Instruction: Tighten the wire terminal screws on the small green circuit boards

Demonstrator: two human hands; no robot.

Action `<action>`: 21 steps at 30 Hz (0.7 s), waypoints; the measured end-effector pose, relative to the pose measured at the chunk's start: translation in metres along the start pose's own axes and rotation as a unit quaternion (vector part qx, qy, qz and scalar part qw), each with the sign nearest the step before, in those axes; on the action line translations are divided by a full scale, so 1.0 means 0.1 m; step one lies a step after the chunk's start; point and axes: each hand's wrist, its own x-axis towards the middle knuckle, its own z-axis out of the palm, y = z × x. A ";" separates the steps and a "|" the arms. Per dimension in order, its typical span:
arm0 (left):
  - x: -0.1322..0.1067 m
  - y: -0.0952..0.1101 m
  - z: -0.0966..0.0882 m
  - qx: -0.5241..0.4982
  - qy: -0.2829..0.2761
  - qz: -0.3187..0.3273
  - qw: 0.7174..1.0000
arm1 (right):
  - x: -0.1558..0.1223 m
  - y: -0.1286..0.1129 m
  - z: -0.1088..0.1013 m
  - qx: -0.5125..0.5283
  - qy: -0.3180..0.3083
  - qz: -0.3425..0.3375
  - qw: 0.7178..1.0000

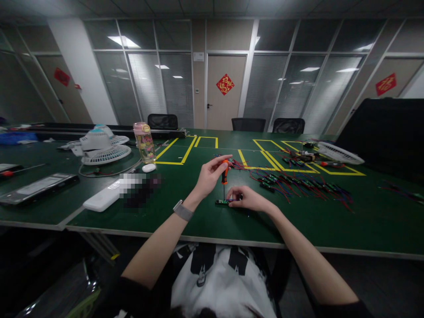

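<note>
One small board point(222, 202) lay on the table point(198, 223), pinched flat by my right hand point(249, 198), while my left hand point(208, 176) gripped the screwdriver point(225, 173) upright on it. Many wired boards point(298, 183) beyond looked undone.

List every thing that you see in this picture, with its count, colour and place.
screwdriver: one, orange handle, upright over the circuit board
circuit board: one, green, front centre of the table
wired boards: many, red and blue wires, right of centre
fan: at least one, white, far left
bottle: one, clear with pink lid, beside the fan
chairs: three, black, behind the table
table: one, green, marked with yellow tape
left hand: grips the screwdriver
right hand: holds the circuit board down
</note>
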 end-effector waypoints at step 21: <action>-0.02 0.05 0.00 0.030 -0.015 0.027 0.999 | -0.01 0.00 0.02 0.006 0.007 0.005 1.000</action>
